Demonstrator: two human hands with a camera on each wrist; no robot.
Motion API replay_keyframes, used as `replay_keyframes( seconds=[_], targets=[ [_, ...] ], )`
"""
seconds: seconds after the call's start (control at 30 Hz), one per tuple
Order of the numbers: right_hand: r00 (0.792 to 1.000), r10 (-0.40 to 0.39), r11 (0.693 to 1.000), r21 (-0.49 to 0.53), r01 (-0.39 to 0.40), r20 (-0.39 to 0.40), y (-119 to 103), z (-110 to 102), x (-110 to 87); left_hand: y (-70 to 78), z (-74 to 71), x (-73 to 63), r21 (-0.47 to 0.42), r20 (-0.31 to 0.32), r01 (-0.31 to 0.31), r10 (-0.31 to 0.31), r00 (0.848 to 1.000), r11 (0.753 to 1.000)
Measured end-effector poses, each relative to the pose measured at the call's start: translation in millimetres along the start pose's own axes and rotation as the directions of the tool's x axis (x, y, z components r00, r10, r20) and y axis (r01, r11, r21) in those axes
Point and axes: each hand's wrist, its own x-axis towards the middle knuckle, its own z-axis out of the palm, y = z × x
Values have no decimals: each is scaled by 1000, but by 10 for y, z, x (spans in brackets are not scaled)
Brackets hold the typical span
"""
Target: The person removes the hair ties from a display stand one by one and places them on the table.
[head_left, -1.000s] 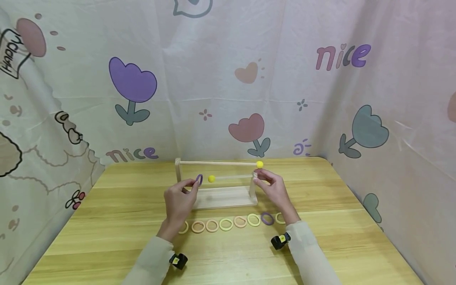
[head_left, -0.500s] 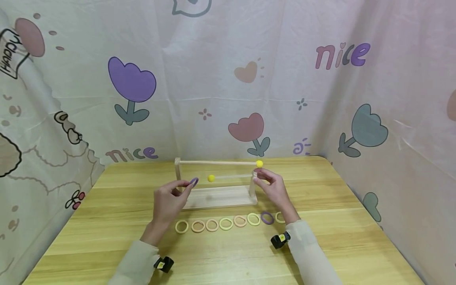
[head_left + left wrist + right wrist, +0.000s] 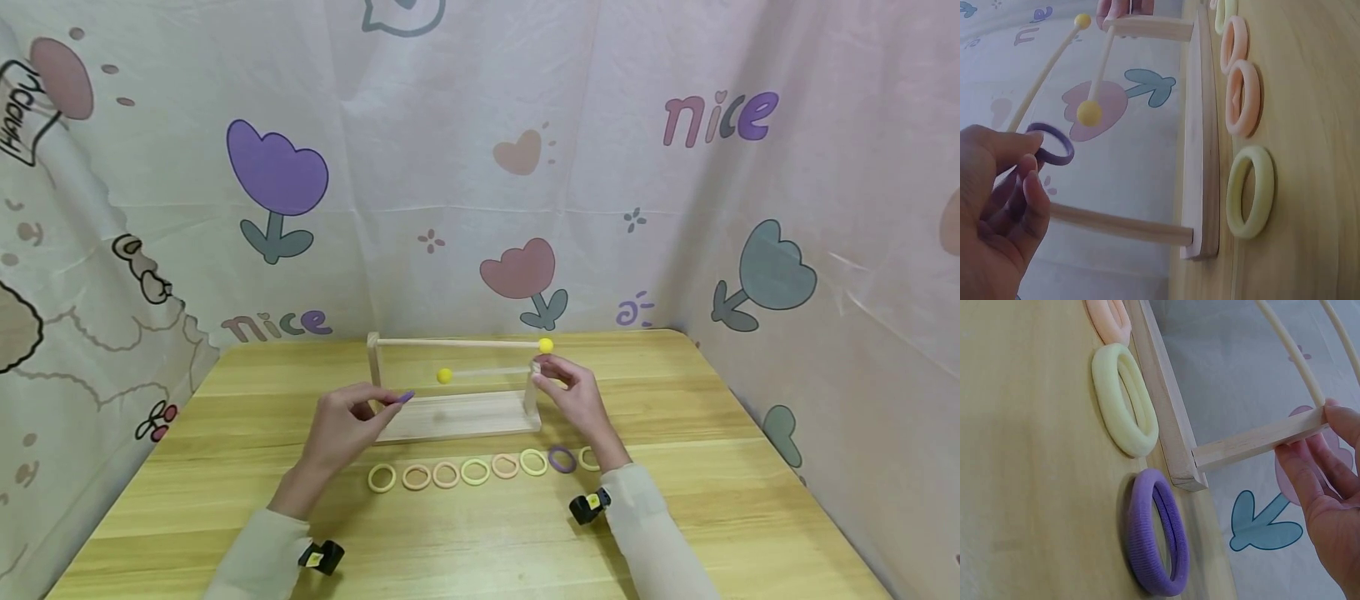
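Observation:
Between thumb and fingers, my left hand [image 3: 347,423] pinches a purple hair tie [image 3: 1060,150], held in the air before the left part of a wooden rack [image 3: 465,417]. The rack has a flat base, two uprights and two thin rods tipped with yellow balls [image 3: 445,376]. No ring shows on either rod. At the rack's right upright [image 3: 1254,442], my right hand [image 3: 573,396] grips the top end, thumb on one side and fingers on the other. In the left wrist view the purple hair tie is apart from the front rod's ball.
A row of hair ties lies on the wooden table [image 3: 465,550] in front of the rack: yellow ones [image 3: 382,478], peach ones [image 3: 417,477] and a purple one [image 3: 562,459]. My right forearm partly covers the rightmost yellow one. A printed curtain hangs behind.
My left hand has moved left and slightly down with the purple hair tie, away from the front rod's ball. The hair tie has tilted flatter. My right hand has stayed at the upright.

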Motion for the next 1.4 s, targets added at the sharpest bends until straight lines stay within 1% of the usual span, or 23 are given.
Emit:
replay_keyframes(
  seconds=[0.2, 0.43, 0.57, 0.67, 0.73, 0.9, 1.03, 1.23, 1.4],
  targets=[
    [1000, -10, 1000, 4, 10, -1, 5, 3, 1, -50, -85, -32, -6, 52, -23, 24, 998, 1000],
    [1000, -8, 1000, 9, 8, 0, 0, -1, 4, -122, -167, -84, 29, 65, -70, 68, 996, 997],
    [1000, 2, 1000, 18, -2, 7, -7, -10, 15, -157, -204, -105, 48, 92, -81, 77, 993, 996],
    [1000, -1, 1000, 17, 1, 17, -10, -11, 20, -172, -226, -124, 82, 110, -76, 67, 992, 994],
    [1000, -6, 1000, 16, 6, 21, -11, -7, 19, -185, -240, -139, 110, 107, -80, 68, 992, 991],
    [1000, -1, 1000, 26, 0, 18, -11, -6, 10, -244, -281, -172, 172, 92, -109, 94, 991, 979],
    [1000, -4, 1000, 25, 4, 17, -27, -14, 8, -289, -305, -195, 197, 109, -124, 104, 989, 972],
    [1000, -10, 1000, 5, 10, 16, -36, -17, 14, -331, -348, -247, 205, 166, -135, 101, 981, 969],
    [1000, 3, 1000, 10, -3, 22, -29, -6, 10, -364, -398, -328, 189, 215, -111, 70, 974, 976]
  ],
)
